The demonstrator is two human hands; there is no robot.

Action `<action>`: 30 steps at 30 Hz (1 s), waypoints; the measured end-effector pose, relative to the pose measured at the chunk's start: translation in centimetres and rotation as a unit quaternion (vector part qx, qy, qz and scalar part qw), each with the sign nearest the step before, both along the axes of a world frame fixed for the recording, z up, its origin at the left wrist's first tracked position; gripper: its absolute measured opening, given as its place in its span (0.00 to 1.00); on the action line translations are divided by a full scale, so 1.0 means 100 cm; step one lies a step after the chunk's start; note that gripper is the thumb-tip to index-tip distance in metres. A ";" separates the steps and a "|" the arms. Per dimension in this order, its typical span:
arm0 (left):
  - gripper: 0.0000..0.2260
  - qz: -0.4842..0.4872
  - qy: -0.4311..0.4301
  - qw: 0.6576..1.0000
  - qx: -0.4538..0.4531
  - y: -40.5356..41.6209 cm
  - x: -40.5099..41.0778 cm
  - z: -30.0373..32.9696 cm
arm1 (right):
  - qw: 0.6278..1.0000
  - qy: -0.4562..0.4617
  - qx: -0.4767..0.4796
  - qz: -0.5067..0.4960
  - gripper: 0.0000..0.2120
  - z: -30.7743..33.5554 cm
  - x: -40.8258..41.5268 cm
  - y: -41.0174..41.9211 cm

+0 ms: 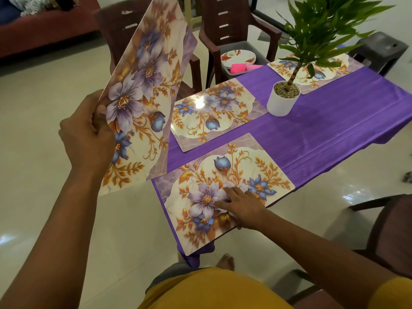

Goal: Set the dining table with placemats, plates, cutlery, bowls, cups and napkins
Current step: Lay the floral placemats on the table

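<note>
No text, label, brand, number or sign can be read anywhere in the head view. The placemats carry only printed flowers and leaves, without any letters.

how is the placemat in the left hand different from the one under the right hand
The held placemat is up in the air, tilted steeply beside the table; the near placemat lies flat on the purple tablecloth. The left hand grips the held placemat by its edge, while the right hand rests straight fingers on the near placemat. Both share the same purple and blue flower print with gold leaves.
</note>
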State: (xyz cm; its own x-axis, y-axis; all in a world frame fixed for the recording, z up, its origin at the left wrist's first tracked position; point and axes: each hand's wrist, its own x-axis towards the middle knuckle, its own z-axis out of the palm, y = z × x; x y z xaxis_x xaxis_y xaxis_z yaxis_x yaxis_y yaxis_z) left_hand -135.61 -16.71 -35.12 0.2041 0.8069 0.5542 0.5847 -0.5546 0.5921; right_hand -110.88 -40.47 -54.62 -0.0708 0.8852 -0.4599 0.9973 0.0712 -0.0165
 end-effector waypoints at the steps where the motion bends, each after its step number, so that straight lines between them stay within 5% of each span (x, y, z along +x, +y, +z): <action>1: 0.18 0.002 0.001 1.000 0.000 0.000 0.000 0.000 | 1.000 0.001 0.000 -0.001 0.52 0.001 0.000 0.001; 30: 0.16 -0.024 -0.025 0.999 -0.016 -0.007 0.005 -0.005 | 0.999 -0.045 0.003 -0.024 0.54 0.005 0.018 -0.010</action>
